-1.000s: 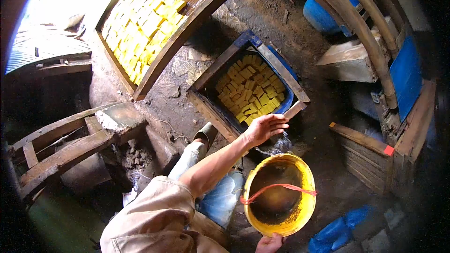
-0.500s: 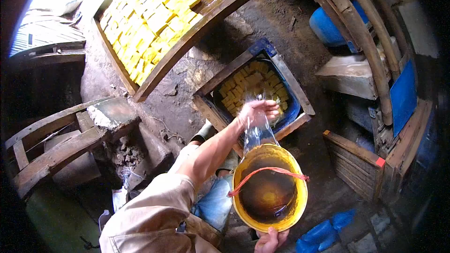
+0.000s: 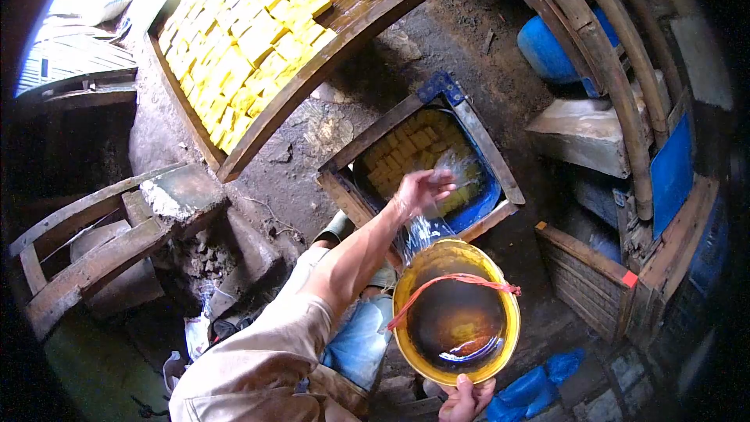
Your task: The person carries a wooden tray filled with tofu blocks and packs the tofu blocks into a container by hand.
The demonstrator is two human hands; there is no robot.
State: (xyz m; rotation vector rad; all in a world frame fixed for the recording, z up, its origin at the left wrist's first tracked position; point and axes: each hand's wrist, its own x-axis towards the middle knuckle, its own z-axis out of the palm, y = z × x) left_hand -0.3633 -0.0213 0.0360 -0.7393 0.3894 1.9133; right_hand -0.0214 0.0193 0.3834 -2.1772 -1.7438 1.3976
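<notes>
My right hand [image 3: 466, 400] grips the near rim of a yellow bucket [image 3: 510, 328], which is tilted away from me. Dark brownish liquid [image 3: 449, 309] fills much of it, and a red cord handle [image 3: 437, 284] lies across its mouth. Clear liquid pours off the far rim. My left hand [image 3: 422, 191] is held out in the stream with its fingers extended, holding nothing. Below it, a blue tub [image 3: 490, 202] set in a wooden frame [image 3: 375, 131] contains several yellow blocks [image 3: 402, 148] under liquid. The stream splashes at the tub's right side.
A large wooden tray [image 3: 328, 59] of yellow blocks stands at upper left, its right part covered with brown slats. Wooden beams [image 3: 94, 273] lie at left. A blue barrel [image 3: 551, 47], a slatted wooden panel [image 3: 582, 277] and blue plastic [image 3: 539, 387] are on the right.
The bucket has shifted slightly right with my right hand. The splash has moved right in the tub, and the liquid now covers more of the blocks. My left hand's fingers have curled slightly.
</notes>
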